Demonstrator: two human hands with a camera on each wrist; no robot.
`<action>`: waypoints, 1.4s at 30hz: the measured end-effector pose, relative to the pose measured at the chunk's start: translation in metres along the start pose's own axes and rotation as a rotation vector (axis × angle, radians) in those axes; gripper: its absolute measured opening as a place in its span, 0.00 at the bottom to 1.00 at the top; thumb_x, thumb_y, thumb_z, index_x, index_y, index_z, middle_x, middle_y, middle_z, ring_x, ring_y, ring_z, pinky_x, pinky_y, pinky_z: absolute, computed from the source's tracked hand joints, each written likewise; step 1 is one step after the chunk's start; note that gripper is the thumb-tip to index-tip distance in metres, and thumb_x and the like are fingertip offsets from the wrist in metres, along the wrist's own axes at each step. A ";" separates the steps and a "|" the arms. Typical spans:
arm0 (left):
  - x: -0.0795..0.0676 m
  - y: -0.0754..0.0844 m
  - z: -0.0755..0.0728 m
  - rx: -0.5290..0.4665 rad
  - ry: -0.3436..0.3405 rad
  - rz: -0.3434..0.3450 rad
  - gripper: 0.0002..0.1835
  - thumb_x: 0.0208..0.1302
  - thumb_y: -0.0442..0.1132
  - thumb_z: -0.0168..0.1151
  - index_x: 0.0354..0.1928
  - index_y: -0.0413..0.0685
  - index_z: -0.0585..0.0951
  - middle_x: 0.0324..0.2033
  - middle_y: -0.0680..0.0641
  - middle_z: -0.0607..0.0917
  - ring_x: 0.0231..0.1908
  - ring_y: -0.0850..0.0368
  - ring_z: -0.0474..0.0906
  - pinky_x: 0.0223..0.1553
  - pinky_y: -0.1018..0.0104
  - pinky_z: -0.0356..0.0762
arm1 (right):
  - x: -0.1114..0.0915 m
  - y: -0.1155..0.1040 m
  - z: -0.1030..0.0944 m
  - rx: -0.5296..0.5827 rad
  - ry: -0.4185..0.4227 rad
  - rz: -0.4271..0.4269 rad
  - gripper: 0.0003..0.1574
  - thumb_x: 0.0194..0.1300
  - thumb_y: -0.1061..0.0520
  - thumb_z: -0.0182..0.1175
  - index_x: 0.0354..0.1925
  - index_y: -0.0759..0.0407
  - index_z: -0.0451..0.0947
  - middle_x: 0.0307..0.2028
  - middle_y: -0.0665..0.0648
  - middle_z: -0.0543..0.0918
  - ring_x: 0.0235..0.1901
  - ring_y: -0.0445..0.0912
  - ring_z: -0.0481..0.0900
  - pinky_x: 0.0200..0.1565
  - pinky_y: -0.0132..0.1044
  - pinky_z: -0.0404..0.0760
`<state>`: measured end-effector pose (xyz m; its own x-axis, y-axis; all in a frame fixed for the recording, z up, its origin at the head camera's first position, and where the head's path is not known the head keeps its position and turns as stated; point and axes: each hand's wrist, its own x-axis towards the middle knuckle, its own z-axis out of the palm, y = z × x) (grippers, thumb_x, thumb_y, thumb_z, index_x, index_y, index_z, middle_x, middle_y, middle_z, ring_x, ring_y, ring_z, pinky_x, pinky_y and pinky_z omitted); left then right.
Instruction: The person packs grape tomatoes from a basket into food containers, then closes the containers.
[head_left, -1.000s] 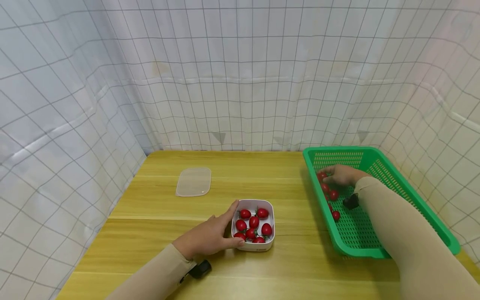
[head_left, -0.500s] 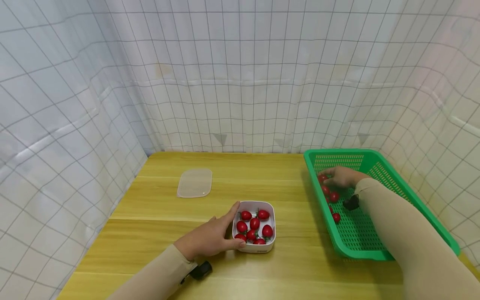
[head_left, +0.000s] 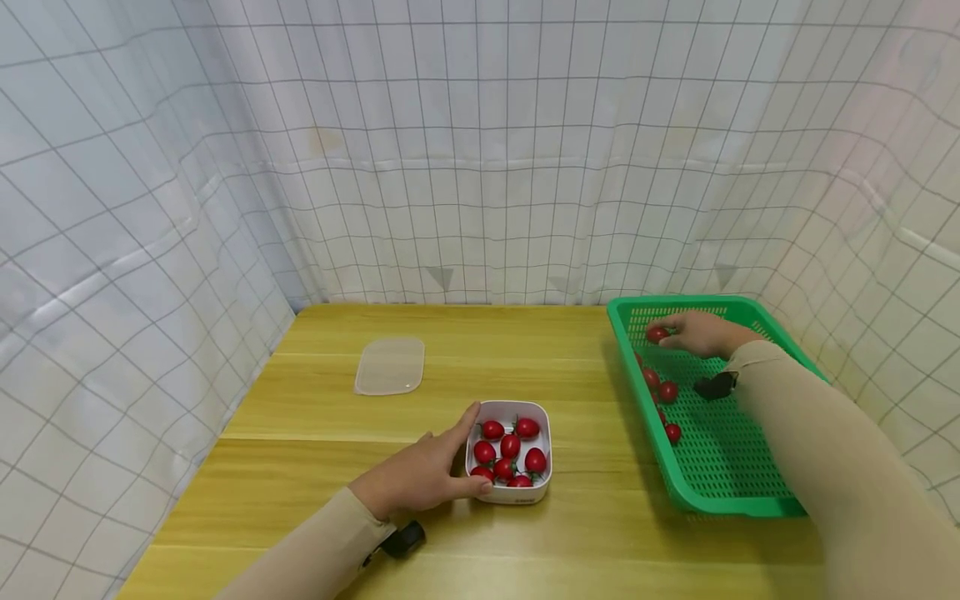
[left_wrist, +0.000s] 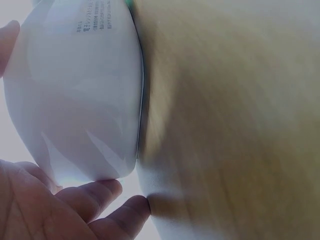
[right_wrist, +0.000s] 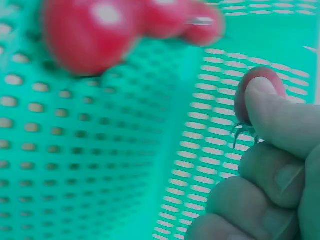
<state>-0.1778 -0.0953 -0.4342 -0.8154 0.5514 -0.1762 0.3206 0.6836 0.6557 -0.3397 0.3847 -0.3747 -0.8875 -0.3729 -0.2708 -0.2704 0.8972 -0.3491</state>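
My right hand [head_left: 705, 335] pinches a small red oval tomato with a green calyx [head_left: 657, 334] at the thumb, apart from the other fruit; how high it sits over the basket I can't tell. I'd squeeze lightly, since smooth skin could bruise or slip. My left hand [head_left: 420, 475] spreads round the near-left corner of a square white plastic container [head_left: 517, 496], thumb along the front, fingertips on the side; steady contact should stop it sliding. Loose red tomatoes [head_left: 510, 445] lie in it. Around my right hand stands the green slotted plastic basket [head_left: 738, 506]; more red tomatoes [head_left: 668, 391] lie along its left wall, so I'd lift clear of that rim. Farther off, a translucent rounded-square lid [head_left: 390, 367] lies flat on the yellow wood-grain table [head_left: 570, 558].
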 end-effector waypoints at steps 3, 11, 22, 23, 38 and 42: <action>0.000 0.000 0.000 -0.004 -0.001 0.003 0.60 0.68 0.65 0.67 0.87 0.53 0.40 0.82 0.41 0.60 0.79 0.43 0.63 0.81 0.30 0.45 | -0.008 -0.006 -0.012 -0.006 0.040 -0.012 0.33 0.82 0.50 0.54 0.77 0.60 0.68 0.61 0.69 0.84 0.67 0.71 0.75 0.64 0.70 0.75; -0.001 0.000 0.000 0.006 -0.004 -0.006 0.61 0.67 0.67 0.66 0.87 0.55 0.40 0.82 0.43 0.60 0.79 0.44 0.62 0.81 0.32 0.45 | -0.025 -0.060 -0.040 0.048 0.099 -0.076 0.31 0.82 0.49 0.56 0.77 0.54 0.69 0.37 0.45 0.88 0.36 0.44 0.75 0.53 0.51 0.78; -0.001 -0.001 0.000 -0.005 -0.002 -0.002 0.60 0.68 0.66 0.66 0.87 0.55 0.40 0.82 0.41 0.60 0.80 0.44 0.62 0.81 0.31 0.45 | -0.029 -0.164 -0.027 0.074 0.001 -0.250 0.27 0.79 0.51 0.60 0.72 0.45 0.75 0.47 0.46 0.89 0.36 0.42 0.77 0.41 0.39 0.75; 0.000 -0.001 0.000 -0.006 -0.003 -0.001 0.60 0.68 0.66 0.66 0.87 0.55 0.39 0.82 0.42 0.60 0.80 0.44 0.61 0.81 0.31 0.45 | -0.028 -0.171 -0.024 0.084 -0.013 -0.268 0.26 0.79 0.52 0.60 0.71 0.45 0.76 0.52 0.47 0.89 0.38 0.43 0.79 0.41 0.38 0.76; 0.001 -0.002 0.000 -0.004 -0.001 -0.001 0.60 0.68 0.67 0.66 0.87 0.55 0.41 0.82 0.43 0.61 0.79 0.44 0.63 0.80 0.29 0.45 | -0.030 -0.230 0.023 0.072 -0.132 -0.432 0.18 0.75 0.56 0.65 0.61 0.46 0.83 0.42 0.46 0.87 0.27 0.40 0.72 0.33 0.33 0.76; 0.000 -0.002 0.000 -0.021 0.002 0.004 0.60 0.68 0.66 0.67 0.87 0.55 0.41 0.82 0.44 0.62 0.78 0.45 0.64 0.81 0.30 0.44 | -0.027 -0.234 0.037 0.062 -0.173 -0.465 0.19 0.75 0.57 0.65 0.61 0.47 0.83 0.31 0.44 0.83 0.23 0.38 0.68 0.30 0.31 0.73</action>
<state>-0.1786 -0.0970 -0.4353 -0.8148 0.5535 -0.1723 0.3140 0.6713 0.6714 -0.2386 0.1761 -0.3187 -0.6021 -0.7684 -0.2168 -0.5955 0.6131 -0.5191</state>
